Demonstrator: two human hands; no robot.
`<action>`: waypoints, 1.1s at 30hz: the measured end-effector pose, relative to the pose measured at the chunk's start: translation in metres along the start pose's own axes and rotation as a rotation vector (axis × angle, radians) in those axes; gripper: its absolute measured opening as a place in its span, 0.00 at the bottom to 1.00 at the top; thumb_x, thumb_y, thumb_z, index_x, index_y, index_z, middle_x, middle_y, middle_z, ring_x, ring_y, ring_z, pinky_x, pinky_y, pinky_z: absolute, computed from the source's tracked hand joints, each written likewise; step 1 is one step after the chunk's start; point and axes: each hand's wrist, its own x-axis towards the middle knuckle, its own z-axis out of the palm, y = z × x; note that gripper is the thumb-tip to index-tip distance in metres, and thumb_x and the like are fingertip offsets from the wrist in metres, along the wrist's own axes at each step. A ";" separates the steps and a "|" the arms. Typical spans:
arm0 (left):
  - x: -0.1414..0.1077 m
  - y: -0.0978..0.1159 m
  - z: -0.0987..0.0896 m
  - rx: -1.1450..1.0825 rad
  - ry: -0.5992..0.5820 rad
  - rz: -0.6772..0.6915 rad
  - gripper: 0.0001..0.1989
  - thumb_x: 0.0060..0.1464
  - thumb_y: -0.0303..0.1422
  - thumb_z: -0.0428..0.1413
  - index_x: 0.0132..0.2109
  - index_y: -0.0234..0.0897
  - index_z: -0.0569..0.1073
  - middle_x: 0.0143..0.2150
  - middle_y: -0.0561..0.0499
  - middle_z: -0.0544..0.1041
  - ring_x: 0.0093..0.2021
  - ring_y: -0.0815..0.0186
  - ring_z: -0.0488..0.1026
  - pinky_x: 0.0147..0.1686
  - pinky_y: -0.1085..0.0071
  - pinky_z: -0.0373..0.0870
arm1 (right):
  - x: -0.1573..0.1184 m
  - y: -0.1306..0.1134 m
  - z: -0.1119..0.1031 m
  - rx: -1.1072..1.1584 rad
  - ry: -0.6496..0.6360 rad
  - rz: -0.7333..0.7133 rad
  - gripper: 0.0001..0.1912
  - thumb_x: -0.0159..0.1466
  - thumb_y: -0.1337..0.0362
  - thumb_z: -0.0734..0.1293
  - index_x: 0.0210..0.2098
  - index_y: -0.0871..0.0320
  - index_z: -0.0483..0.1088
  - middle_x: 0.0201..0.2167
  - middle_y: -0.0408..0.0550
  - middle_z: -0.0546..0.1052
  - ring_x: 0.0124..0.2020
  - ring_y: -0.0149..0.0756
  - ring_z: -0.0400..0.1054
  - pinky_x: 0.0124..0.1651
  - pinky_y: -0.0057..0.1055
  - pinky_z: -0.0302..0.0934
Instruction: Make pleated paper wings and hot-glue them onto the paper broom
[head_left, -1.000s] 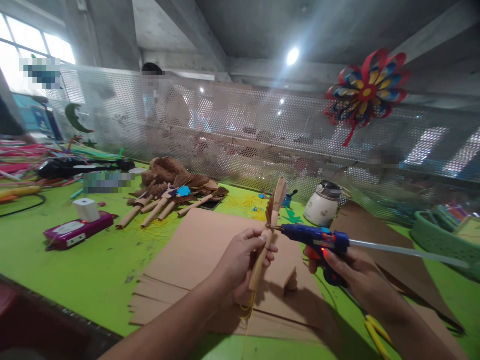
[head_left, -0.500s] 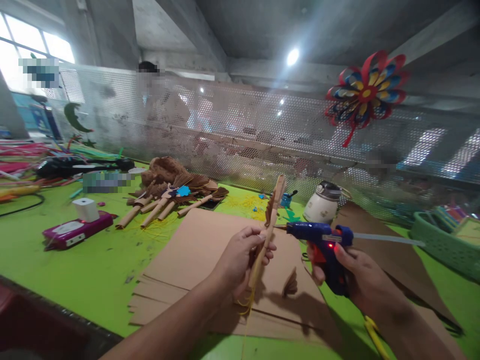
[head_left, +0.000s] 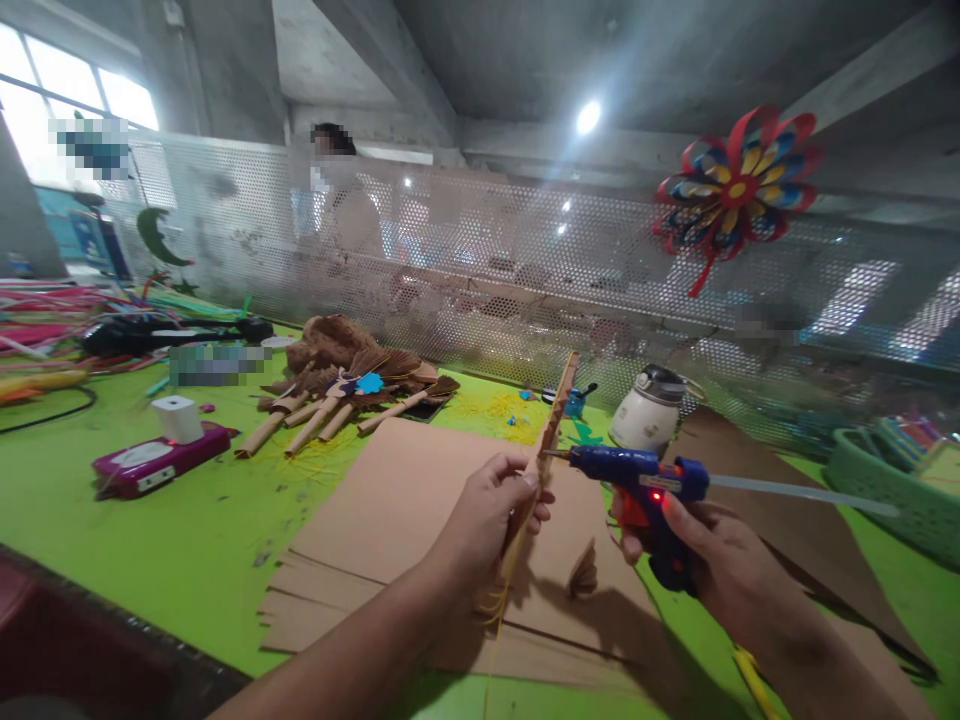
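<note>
My left hand (head_left: 499,510) is closed around a rolled brown paper stick (head_left: 555,425), which stands tilted with its top leaning right; yellow string hangs from its lower end. In my right hand (head_left: 712,550) is a blue glue gun (head_left: 637,468) with a lit red light and a clear glue stick (head_left: 795,490) out of its back. The gun's nozzle is at the side of the paper stick, just above my left fingers. Below, a small pleated brown paper fan (head_left: 583,570) lies on a stack of brown paper sheets (head_left: 442,470).
Several finished paper sticks (head_left: 322,420) lie at the back left, near a purple power strip (head_left: 161,460) with a white plug. A white kettle (head_left: 649,410), dark brown paper (head_left: 780,520) and a green basket (head_left: 892,490) are on the right. A perforated screen (head_left: 480,250) runs behind.
The paper stick has turned in my left hand, showing a narrower side, and leans more to the right. The glue gun's nozzle has moved slightly left. Behind the screen, a person has come further into view.
</note>
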 end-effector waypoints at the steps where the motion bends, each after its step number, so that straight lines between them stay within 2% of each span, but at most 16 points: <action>1: 0.000 0.000 0.000 0.008 -0.001 0.001 0.05 0.52 0.29 0.53 0.37 0.32 0.66 0.28 0.50 0.72 0.25 0.74 0.67 0.26 0.78 0.61 | -0.001 0.001 0.000 -0.052 0.006 -0.014 0.20 0.60 0.51 0.62 0.37 0.62 0.74 0.26 0.52 0.75 0.25 0.36 0.65 0.29 0.32 0.57; 6: -0.001 0.000 0.000 0.006 0.001 0.009 0.06 0.52 0.30 0.53 0.36 0.32 0.66 0.28 0.51 0.71 0.24 0.74 0.66 0.26 0.77 0.61 | -0.003 0.002 -0.001 -0.216 0.017 -0.068 0.20 0.60 0.51 0.62 0.40 0.60 0.73 0.26 0.50 0.75 0.28 0.37 0.64 0.28 0.31 0.55; 10: -0.001 0.000 0.000 -0.012 -0.009 0.011 0.06 0.51 0.30 0.53 0.36 0.32 0.66 0.28 0.50 0.71 0.25 0.73 0.66 0.26 0.77 0.61 | -0.005 -0.001 0.002 -0.273 0.071 -0.098 0.20 0.60 0.50 0.62 0.38 0.60 0.74 0.26 0.51 0.75 0.23 0.34 0.61 0.26 0.31 0.55; 13: 0.000 -0.001 -0.001 -0.023 -0.019 0.012 0.06 0.51 0.30 0.53 0.36 0.32 0.65 0.28 0.50 0.71 0.25 0.73 0.67 0.26 0.76 0.61 | -0.004 -0.003 0.002 -0.333 0.110 -0.139 0.20 0.60 0.50 0.62 0.36 0.60 0.75 0.26 0.51 0.75 0.24 0.35 0.62 0.26 0.31 0.56; 17: 0.000 -0.002 -0.001 -0.039 -0.020 0.008 0.06 0.50 0.30 0.53 0.36 0.32 0.65 0.28 0.50 0.71 0.25 0.72 0.67 0.26 0.76 0.61 | -0.004 -0.005 0.000 -0.427 0.053 -0.142 0.20 0.59 0.50 0.63 0.37 0.60 0.75 0.29 0.52 0.76 0.28 0.37 0.65 0.26 0.30 0.56; 24: 0.001 -0.003 -0.002 -0.069 -0.026 -0.012 0.07 0.49 0.29 0.54 0.36 0.33 0.64 0.28 0.49 0.72 0.24 0.72 0.67 0.24 0.77 0.60 | -0.006 -0.005 0.004 -0.449 0.156 -0.151 0.19 0.57 0.49 0.64 0.31 0.60 0.76 0.26 0.49 0.75 0.24 0.35 0.61 0.25 0.30 0.53; 30: 0.000 -0.002 -0.002 -0.079 -0.031 -0.035 0.06 0.49 0.28 0.53 0.35 0.33 0.64 0.28 0.49 0.72 0.24 0.72 0.67 0.24 0.77 0.60 | -0.005 -0.001 -0.001 -0.512 0.154 -0.177 0.19 0.57 0.49 0.64 0.30 0.58 0.76 0.28 0.49 0.76 0.25 0.35 0.61 0.26 0.31 0.53; 33: -0.001 -0.002 -0.001 -0.095 -0.034 -0.050 0.05 0.49 0.27 0.53 0.34 0.33 0.64 0.28 0.48 0.72 0.25 0.72 0.68 0.24 0.77 0.61 | -0.005 0.001 -0.003 -0.534 0.155 -0.187 0.19 0.57 0.49 0.64 0.29 0.59 0.76 0.31 0.51 0.77 0.27 0.38 0.64 0.27 0.31 0.56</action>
